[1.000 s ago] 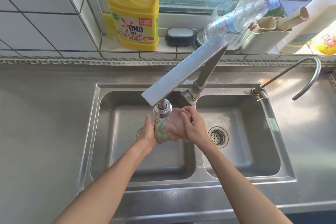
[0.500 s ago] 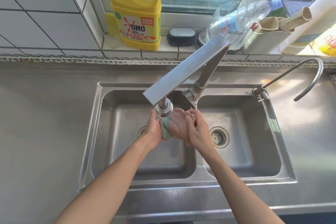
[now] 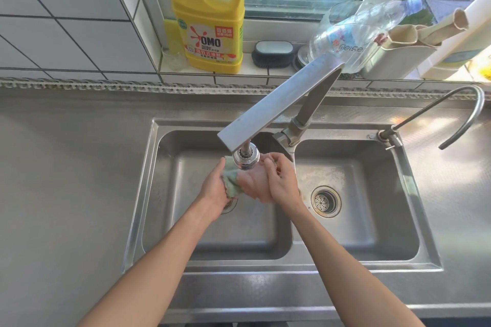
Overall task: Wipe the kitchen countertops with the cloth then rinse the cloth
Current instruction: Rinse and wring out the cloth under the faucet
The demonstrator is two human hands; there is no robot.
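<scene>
A bunched light green cloth (image 3: pixel 231 180) sits between both hands over the left basin of the steel double sink (image 3: pixel 148 194), just under the faucet head (image 3: pixel 245 158). My left hand (image 3: pixel 214 191) grips its left side. My right hand (image 3: pixel 279 182) presses against its right side with fingers curled. Most of the cloth is hidden by the hands and the faucet head. I cannot tell whether water is running.
The long flat faucet arm (image 3: pixel 276 106) crosses above the hands. A thin curved tap (image 3: pixel 462 111) stands at the right. The right basin has a drain strainer (image 3: pixel 325 201). A yellow detergent jug (image 3: pixel 210 21), a dark sponge holder (image 3: pixel 272 53) and a clear bottle (image 3: pixel 353 32) line the windowsill.
Both hands with the cloth shifted slightly up and back under the faucet head, and the cloth has been worked between the palms so more green shows on the left.
</scene>
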